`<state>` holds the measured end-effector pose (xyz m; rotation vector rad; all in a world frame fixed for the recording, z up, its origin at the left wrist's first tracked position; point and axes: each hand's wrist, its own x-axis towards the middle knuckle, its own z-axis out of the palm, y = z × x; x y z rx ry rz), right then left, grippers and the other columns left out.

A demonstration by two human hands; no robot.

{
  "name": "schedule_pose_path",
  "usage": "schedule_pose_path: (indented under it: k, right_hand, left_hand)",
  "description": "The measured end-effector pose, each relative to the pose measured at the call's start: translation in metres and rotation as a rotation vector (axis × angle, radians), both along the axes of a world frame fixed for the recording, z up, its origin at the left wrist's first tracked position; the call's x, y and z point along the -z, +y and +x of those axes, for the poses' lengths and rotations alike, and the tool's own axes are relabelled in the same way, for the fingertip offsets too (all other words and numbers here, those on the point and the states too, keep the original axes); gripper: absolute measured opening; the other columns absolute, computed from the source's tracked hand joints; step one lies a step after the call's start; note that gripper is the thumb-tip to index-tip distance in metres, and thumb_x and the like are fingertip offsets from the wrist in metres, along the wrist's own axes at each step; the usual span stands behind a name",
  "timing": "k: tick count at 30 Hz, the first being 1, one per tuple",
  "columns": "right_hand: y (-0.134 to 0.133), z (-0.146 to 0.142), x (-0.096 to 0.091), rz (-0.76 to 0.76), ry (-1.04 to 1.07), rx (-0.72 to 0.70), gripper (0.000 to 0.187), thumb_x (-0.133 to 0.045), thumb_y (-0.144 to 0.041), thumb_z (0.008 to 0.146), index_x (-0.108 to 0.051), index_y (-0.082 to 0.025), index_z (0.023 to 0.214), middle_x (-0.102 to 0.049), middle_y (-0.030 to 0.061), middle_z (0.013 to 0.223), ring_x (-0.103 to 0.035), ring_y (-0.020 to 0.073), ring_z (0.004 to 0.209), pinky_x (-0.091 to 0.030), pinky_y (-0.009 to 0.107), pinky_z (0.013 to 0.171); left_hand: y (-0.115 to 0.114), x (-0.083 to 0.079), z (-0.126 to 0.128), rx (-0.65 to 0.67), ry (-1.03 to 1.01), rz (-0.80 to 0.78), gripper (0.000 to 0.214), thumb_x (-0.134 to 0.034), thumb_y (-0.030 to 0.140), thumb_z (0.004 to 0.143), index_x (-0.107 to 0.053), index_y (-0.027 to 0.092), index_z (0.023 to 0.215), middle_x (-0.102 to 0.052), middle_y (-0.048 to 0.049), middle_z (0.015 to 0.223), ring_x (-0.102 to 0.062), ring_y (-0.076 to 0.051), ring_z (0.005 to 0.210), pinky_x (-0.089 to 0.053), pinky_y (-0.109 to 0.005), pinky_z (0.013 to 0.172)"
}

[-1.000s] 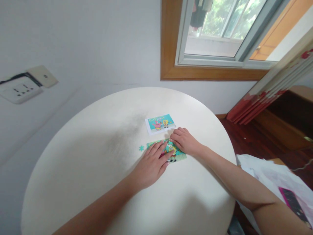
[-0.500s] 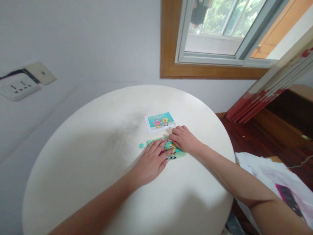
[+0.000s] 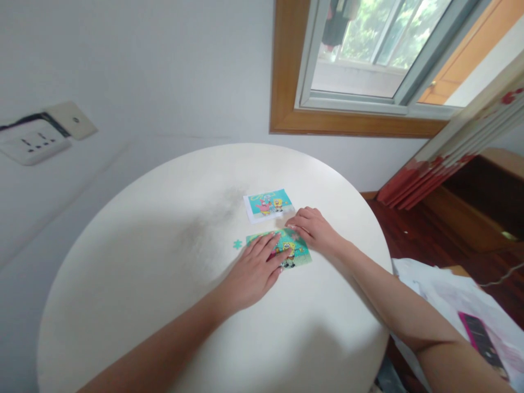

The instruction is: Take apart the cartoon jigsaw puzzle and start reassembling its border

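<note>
A small jigsaw puzzle [image 3: 301, 252] with a green and teal cartoon picture lies on the white round table [image 3: 135, 262]. My left hand [image 3: 254, 267] rests flat over the puzzle's left and middle part, fingers spread, hiding some of the picture. At the puzzle's upper right edge is my right hand [image 3: 313, 228], its fingers bent and drawn together. Whatever may be between those fingertips is hidden. One loose green puzzle piece [image 3: 237, 244] lies just left of the puzzle. Behind it sits a picture card [image 3: 268, 206] with two cartoon figures, pink and yellow.
A wall socket [image 3: 35, 143] is at the left. Beyond the table are a wood-framed window [image 3: 282, 117] and a red and white curtain [image 3: 417, 174]. At the lower right, a phone-like dark object with a pink edge [image 3: 483, 341] lies on white cloth [image 3: 429, 289].
My right hand has shifted slightly right and off the puzzle's upper edge, showing more of its upper right part. My left hand stays in place on the puzzle.
</note>
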<state>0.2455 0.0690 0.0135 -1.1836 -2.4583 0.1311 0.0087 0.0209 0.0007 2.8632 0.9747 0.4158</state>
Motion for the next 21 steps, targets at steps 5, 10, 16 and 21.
schedule_pose_path:
  k: [5, 10, 16, 21]
  right_hand:
    - [-0.0028, 0.0035, -0.003, -0.094, 0.077, -0.16, 0.03, -0.043, -0.031, 0.097, -0.07, -0.018, 0.095, -0.058, 0.0072, 0.084, -0.05, 0.018, 0.082, -0.039, 0.032, 0.078]
    - [-0.0016, 0.0027, 0.0009, -0.068, 0.063, -0.116, 0.026, -0.046, -0.028, 0.095, -0.069, -0.018, 0.091, -0.058, 0.0072, 0.084, -0.049, 0.0188, 0.084, -0.039, 0.034, 0.081]
    - [-0.0026, 0.0012, 0.0029, -0.054, 0.034, -0.08, 0.026, -0.047, -0.026, 0.095, -0.07, -0.017, 0.088, -0.059, 0.0073, 0.084, -0.049, 0.0185, 0.082, -0.039, 0.034, 0.08]
    - [-0.0023, -0.0001, 0.0002, -0.052, 0.117, -0.047, 0.029, -0.043, -0.026, 0.096, -0.069, -0.016, 0.088, -0.061, 0.0078, 0.08, -0.052, 0.0188, 0.081, -0.041, 0.035, 0.08]
  left_hand:
    - [-0.0003, 0.0011, -0.0002, -0.017, -0.007, -0.013, 0.039, -0.042, 0.031, 0.097, -0.049, 0.029, 0.135, -0.04, -0.0078, 0.148, -0.03, -0.027, 0.138, -0.027, -0.05, 0.113]
    - [-0.0006, 0.0004, 0.0008, -0.015, -0.03, -0.012, 0.039, -0.042, 0.032, 0.097, -0.05, 0.028, 0.134, -0.041, -0.0078, 0.147, -0.031, -0.026, 0.138, -0.028, -0.049, 0.113]
    - [0.0, 0.0019, -0.0011, -0.017, -0.063, -0.025, 0.039, -0.043, 0.031, 0.096, -0.05, 0.028, 0.135, -0.041, -0.0073, 0.146, -0.031, -0.027, 0.137, -0.029, -0.05, 0.112]
    - [-0.0009, 0.0035, -0.0021, -0.024, -0.1, -0.04, 0.038, -0.045, 0.033, 0.096, -0.051, 0.027, 0.133, -0.045, -0.0089, 0.141, -0.033, -0.027, 0.134, -0.032, -0.05, 0.11]
